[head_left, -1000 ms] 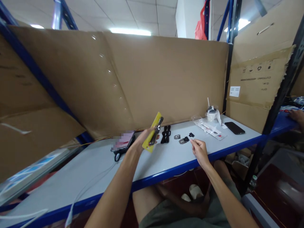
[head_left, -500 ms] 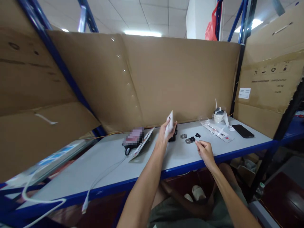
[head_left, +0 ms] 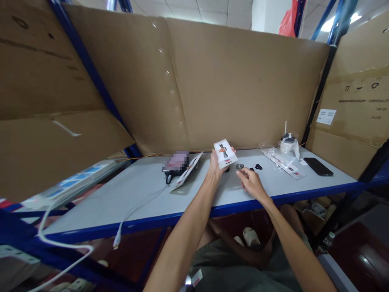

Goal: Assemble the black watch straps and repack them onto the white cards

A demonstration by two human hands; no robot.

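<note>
My left hand (head_left: 214, 163) is closed around a white printed card package (head_left: 225, 153), held tilted above the table with its face toward me; a dark tool with an orange patch is pictured on it. Over the table to the right, my right hand (head_left: 253, 184) has thumb and fingers pinched together. Whatever may be between those fingertips is too small to make out. Just beyond them lies a small round metal part (head_left: 240, 166). Small black pieces (head_left: 258, 166) lie to its right. A black object behind my left hand is mostly hidden.
Left on the grey table (head_left: 136, 194) are a black device (head_left: 175, 164), a leaning card (head_left: 187, 172) and a white cable (head_left: 130, 215). At right lie plastic packaging (head_left: 285, 164), a lidded cup (head_left: 287, 144) and a phone (head_left: 318, 166). Cardboard walls (head_left: 243, 89) enclose the back and sides.
My left hand has turned the card package from edge-on to face me. My right hand has moved left, toward the package and the round metal part. The view has tipped downward.
</note>
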